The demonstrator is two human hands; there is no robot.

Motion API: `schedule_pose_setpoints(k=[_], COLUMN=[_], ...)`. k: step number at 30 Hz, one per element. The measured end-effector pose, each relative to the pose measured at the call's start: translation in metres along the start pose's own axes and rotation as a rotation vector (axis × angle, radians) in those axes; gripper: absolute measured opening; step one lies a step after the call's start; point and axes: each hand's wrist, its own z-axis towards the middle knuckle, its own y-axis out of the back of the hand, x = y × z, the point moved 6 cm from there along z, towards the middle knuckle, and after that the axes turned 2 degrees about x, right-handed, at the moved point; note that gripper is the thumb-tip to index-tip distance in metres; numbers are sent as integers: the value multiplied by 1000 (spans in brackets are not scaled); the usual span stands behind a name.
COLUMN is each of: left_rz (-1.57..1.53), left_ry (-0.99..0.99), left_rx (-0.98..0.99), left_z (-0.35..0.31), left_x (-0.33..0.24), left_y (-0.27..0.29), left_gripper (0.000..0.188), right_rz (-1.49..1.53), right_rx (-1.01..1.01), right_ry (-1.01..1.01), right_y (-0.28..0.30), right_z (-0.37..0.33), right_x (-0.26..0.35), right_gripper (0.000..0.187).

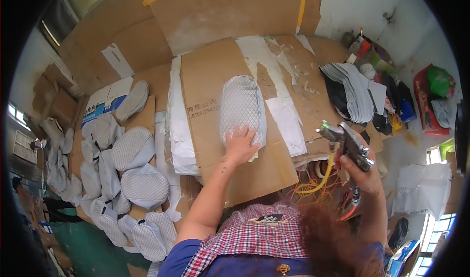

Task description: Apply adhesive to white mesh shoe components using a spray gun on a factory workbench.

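A light grey quilted fabric piece [241, 100], rounded at its far end like a padded cover, lies on a flat sheet of cardboard [210, 76] in front of me. Across its near end rests my left hand [240, 147], flat with fingers spread. To the right, raised off the table, my right hand [366, 178] is wrapped round a metal spray gun [348, 144], its nozzle pointing left toward the fabric piece. From the gun's lower end hangs a red hose [348, 212].
Several similar quilted pieces [133, 148] are heaped at the left. A fanned stack of grey and black sheets [346, 92] lies at the far right, beside assorted items. Yellow and orange hoses [318, 183] tangle below the table's front edge. An upright cardboard panel [230, 12] backs the table.
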Motion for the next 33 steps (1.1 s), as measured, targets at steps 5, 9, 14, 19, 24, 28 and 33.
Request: schedule_pose_setpoints(k=[5,9,14,19,24,28,33], left_rz=[-256,-491,-799,-774,-836,-844,-915], left_ry=[-195,-240,74,316,441,425,397], left_rx=[-68,-266,-271,-368,-413,-441,-462], left_z=[-38,-72,-145,-222,-252,-255,-250], left_x=[-5,22,108,207,229,232,232], left_y=[8,13,12,-20,-15,-13,-17], left_gripper=[46,39,32,26,24,24,22], right_rz=[-4,34,-103,-114,-237,-203,-240], right_rx=[122,-37,92,-58,83,-38,133], right_ry=[-17,2,-110,-88,-120,-238,-247], right_y=[-34,-42,-57,-67,-89,-89,-106], right_z=[-27,-31,-66,-79,-94,-104,-115], right_x=[33,44,58,76,95,106,109], right_gripper=[54,55,58,58,54,56,58])
